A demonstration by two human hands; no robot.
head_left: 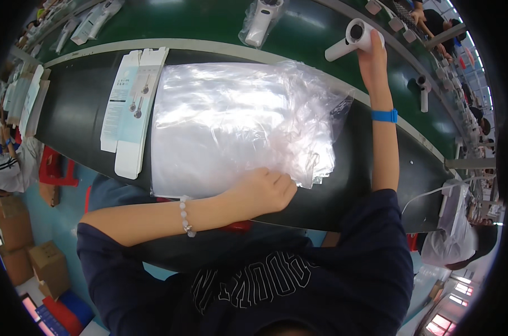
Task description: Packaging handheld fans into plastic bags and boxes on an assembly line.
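Note:
A stack of clear plastic bags (209, 129) lies on the dark table before me, smooth on the left and crumpled on the right. At its near edge rests my left hand (268, 192), closed with the fingers curled under; whether a bag's edge is in them is hidden. My right hand (372, 53) reaches far forward over the green belt, wrapped round a white device (341, 47) shaped like a hair dryer, with a round dark-centred end and a tube-like handle. Left of the bags lie flat printed white cartons (131, 112), partly overlapping.
On the green conveyor belt (209, 25) lie a similar white device in a clear bag (260, 25), another white device (423, 92) at the right, and more white items (94, 25) at the far left. Other people sit on both sides. Brown boxes (47, 267) stand lower left.

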